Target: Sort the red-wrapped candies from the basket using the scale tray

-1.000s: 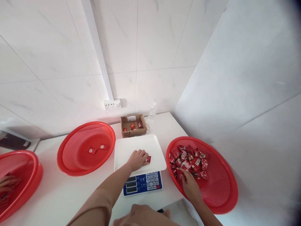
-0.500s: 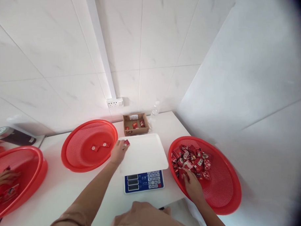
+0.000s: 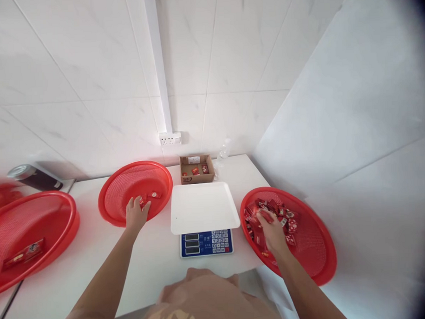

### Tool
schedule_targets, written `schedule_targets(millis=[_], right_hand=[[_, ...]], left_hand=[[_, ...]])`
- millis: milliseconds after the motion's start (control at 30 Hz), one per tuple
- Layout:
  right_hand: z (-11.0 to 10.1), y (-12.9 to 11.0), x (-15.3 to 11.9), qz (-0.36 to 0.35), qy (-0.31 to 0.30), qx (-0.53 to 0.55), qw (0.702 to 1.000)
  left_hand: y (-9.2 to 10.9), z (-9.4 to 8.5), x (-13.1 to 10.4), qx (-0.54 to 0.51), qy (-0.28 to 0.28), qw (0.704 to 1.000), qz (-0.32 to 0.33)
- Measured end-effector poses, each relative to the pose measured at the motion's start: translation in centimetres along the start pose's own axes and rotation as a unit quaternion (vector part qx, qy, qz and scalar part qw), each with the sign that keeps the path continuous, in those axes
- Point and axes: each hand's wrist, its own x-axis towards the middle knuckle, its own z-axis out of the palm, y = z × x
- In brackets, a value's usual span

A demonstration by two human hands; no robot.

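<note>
My left hand (image 3: 137,214) reaches over the near rim of a red mesh basket (image 3: 109,195). Its fingers are spread, right by a couple of small red packets (image 3: 154,195) on the basket floor, and they partly hide one of them. On the other side, my right hand (image 3: 274,232) is inside a second red basket (image 3: 320,249), its fingers closed on a red packet (image 3: 266,216). Many red wrapped packets (image 3: 291,225) lie heaped around it. Between my hands stands a digital scale (image 3: 206,243) with a bare white pan (image 3: 204,207).
A small cardboard box (image 3: 197,178) with a few red packets sits behind the scale, beside a clear plastic bottle (image 3: 224,149). Far left are another red basket (image 3: 70,215) with packets inside and a dark cylinder (image 3: 35,177). Walls close off the back and right.
My left hand has gone from above the scale pan, holding a red packet, to inside the left basket, fingers now spread. My right hand has lifted slightly with a packet. Another person's hand has left the far-left basket.
</note>
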Motion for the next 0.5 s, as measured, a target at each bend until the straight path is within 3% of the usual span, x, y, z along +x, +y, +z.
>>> schedule_targets(millis=[100, 200, 333, 500], right_hand=[[4.5, -3.1, -1.2, 0.056, -0.156, 0.18, 0.97], [9.1, -4.7, -2.6, 0.13, -0.259, 0.188, 0.938], [12.4, -5.2, -2.7, 0.166, -0.291, 0.196, 0.922], [12.5, -4.0, -1.2, 0.169, -0.241, 0.153, 0.943]], left_hand=[[0.8, 0.8, -1.6, -0.041, 0.013, 0.999, 0.028], [1.4, 1.6, -3.6, -0.087, 0.01, 0.994, 0.067], [0.8, 2.0, -5.9, -0.122, -0.014, 0.987, 0.106], [-1.5, 1.1, -7.2, -0.144, -0.017, 0.985, 0.094]])
